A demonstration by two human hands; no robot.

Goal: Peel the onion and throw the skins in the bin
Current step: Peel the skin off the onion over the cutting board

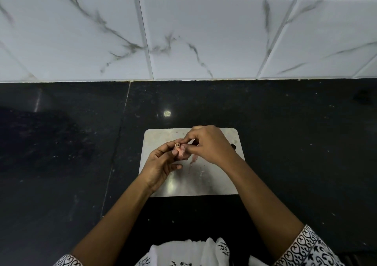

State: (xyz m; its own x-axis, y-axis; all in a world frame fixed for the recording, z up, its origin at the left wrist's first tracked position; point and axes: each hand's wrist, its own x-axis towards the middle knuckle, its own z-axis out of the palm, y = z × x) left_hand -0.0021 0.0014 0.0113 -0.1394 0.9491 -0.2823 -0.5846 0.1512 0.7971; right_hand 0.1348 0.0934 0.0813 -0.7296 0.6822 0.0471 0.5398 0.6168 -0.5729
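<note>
A small pink onion [180, 152] with a brown root tuft sits between my two hands, held above a steel cutting board [214, 184]. My left hand [161, 163] cups it from below and the left, thumb against its side. My right hand [210, 143] comes in from the right and pinches the skin near the root end with thumb and forefinger. A strip of pink skin [193, 159] hangs down under my right hand. Most of the onion is hidden by my fingers. No bin is in view.
The board lies on a black stone counter [295, 143] that runs left and right, with a seam [120, 135] left of the board. White marble-look wall tiles [204, 31] rise behind it. My patterned white sleeves [306, 249] are at the bottom edge.
</note>
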